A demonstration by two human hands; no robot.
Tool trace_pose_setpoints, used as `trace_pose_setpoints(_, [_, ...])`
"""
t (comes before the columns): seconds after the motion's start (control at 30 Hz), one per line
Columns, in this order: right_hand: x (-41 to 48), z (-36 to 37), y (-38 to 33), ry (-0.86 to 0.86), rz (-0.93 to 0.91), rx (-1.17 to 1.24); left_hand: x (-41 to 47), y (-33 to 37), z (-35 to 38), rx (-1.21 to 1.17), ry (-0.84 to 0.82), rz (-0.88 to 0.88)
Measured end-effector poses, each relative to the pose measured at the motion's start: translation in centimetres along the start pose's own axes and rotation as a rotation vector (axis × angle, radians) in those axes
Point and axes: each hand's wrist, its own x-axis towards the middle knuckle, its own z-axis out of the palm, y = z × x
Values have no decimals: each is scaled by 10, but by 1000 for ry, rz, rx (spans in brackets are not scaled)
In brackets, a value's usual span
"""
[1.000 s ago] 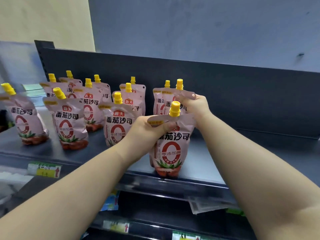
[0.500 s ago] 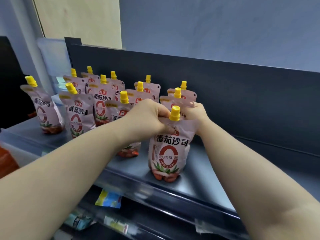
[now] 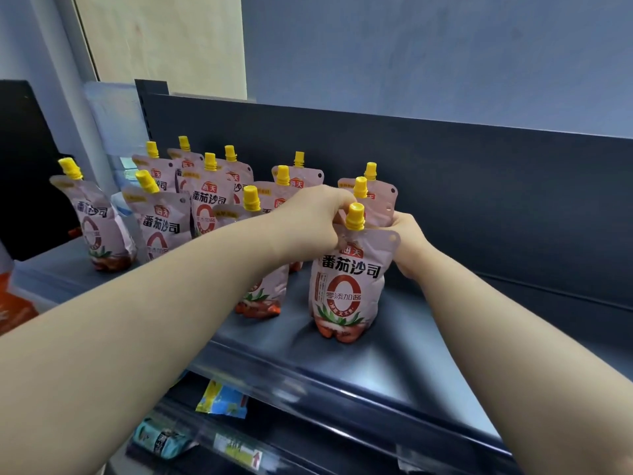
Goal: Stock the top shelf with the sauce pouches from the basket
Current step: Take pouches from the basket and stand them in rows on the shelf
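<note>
- We reach both bare forearms up from the lower corners toward the top shelf [image 3: 394, 365], whose front edge runs nearest us.
- Our left hand [image 3: 315, 221] is curled over the upper left shoulder of the front sauce pouch [image 3: 346, 286], fingers closed on the film just beside its yellow cap [image 3: 355, 217].
- Our right hand [image 3: 407, 245] is clamped on the pouch's right edge from behind (most of its fingers are hidden by the pouch).
- The pouch stands upright near the shelf's front edge, its base on the dark surface.
- Behind it the other pouches [image 3: 205, 200] stand in rows toward the back panel [image 3: 479, 186]; our left arm covers much of one, and the rearmost show little beyond caps.
- Under the shelf, a blue packet [image 3: 222, 401] and a price label [image 3: 239, 452] are blurred, their print unreadable.
- No basket shows.
</note>
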Motion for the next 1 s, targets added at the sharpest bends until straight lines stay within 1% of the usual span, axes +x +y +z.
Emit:
trace_pose_setpoints(0.13, [0, 1, 1, 19, 0, -12, 0, 0, 0, 36, -20, 10])
trace_pose_setpoints(0.4, [0, 2, 0, 38, -9, -29, -3, -2, -2, -9, -24, 6])
trace_pose_setpoints(0.57, [-4, 3, 3, 112, -51, -3, -3, -1, -1, 15, 11, 13])
trace_pose_setpoints(0.67, [-6, 0, 4, 149, -94, -58, -6, 0, -3, -6, 30, 25])
trace_pose_setpoints(0.8, [-18, -5, -2, 215, -230, -264, -13, -1, -4, -28, 78, 22])
trace_pose_setpoints(0.93, [-38, -17, -18, 258, -357, -402, -23, -2, -6, -22, 132, 34])
trace_pose_setpoints(1.0, [-46, -23, -28, 266, -390, -430, -27, -4, -3, -8, 173, 29])
